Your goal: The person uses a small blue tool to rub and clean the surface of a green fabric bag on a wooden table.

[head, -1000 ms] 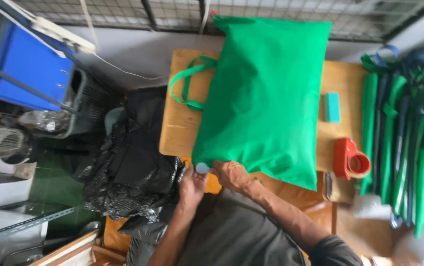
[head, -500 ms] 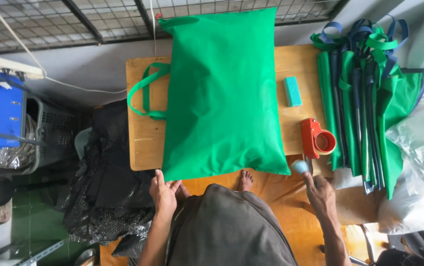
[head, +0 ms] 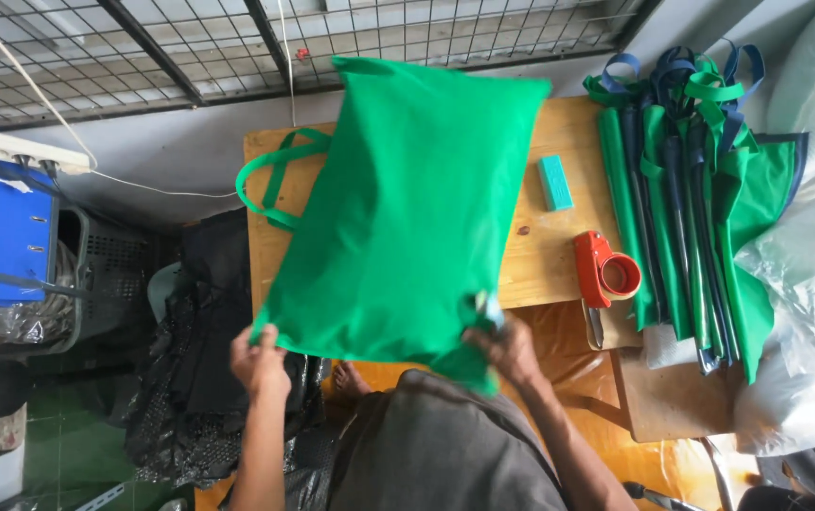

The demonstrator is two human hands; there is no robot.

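Both hands grip the near edge of the green fabric bag (head: 407, 208): the left hand (head: 258, 358) pinches its near left corner, and the right hand (head: 507, 345) is clenched on the near right corner, where a small pale object, too blurred to identify, is caught between fingers and cloth. The bag lies slanted across the left half of the wooden bench (head: 545, 255), its handles (head: 275, 180) hanging over the far left corner and its near edge lifted off the bench. To handle it well, both corners want an even pull so the cloth stays flat and taut, kept clear of the red tape dispenser (head: 604, 274) near the front edge and the small teal block (head: 554, 182) behind it. A stack of folded green and blue bags (head: 691, 189) covers the bench's right edge. Whether the bag holds anything cannot be told, and the person's torso hides the bench's near edge.
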